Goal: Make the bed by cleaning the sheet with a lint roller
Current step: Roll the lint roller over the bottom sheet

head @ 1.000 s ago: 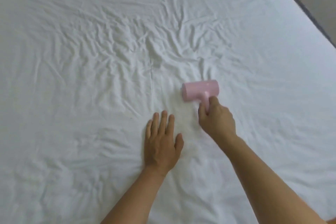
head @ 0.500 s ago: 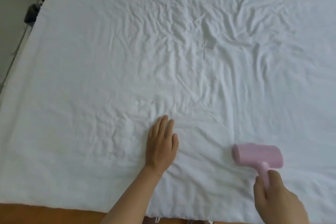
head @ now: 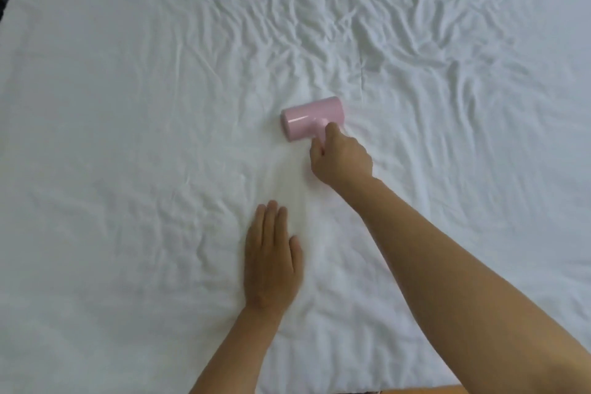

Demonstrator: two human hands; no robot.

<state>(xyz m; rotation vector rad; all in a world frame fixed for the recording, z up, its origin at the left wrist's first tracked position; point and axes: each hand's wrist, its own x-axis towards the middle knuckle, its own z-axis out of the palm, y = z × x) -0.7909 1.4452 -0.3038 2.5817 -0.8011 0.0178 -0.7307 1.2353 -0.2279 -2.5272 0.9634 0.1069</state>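
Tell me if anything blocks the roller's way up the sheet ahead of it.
Nothing visible does. The roller, held by the right hand, has only wrinkled sheet beyond it. The left hand lies flat behind it, nearer the person.

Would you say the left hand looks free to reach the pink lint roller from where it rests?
Probably yes: the left hand lies flat and empty on the sheet, with only bare fabric between it and the lint roller, though the right hand already grips its handle.

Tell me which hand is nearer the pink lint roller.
Right. The right hand is closed around the handle of the pink lint roller, touching it from the near side. The left hand lies flat on the sheet, apart from the roller, closer to the person.
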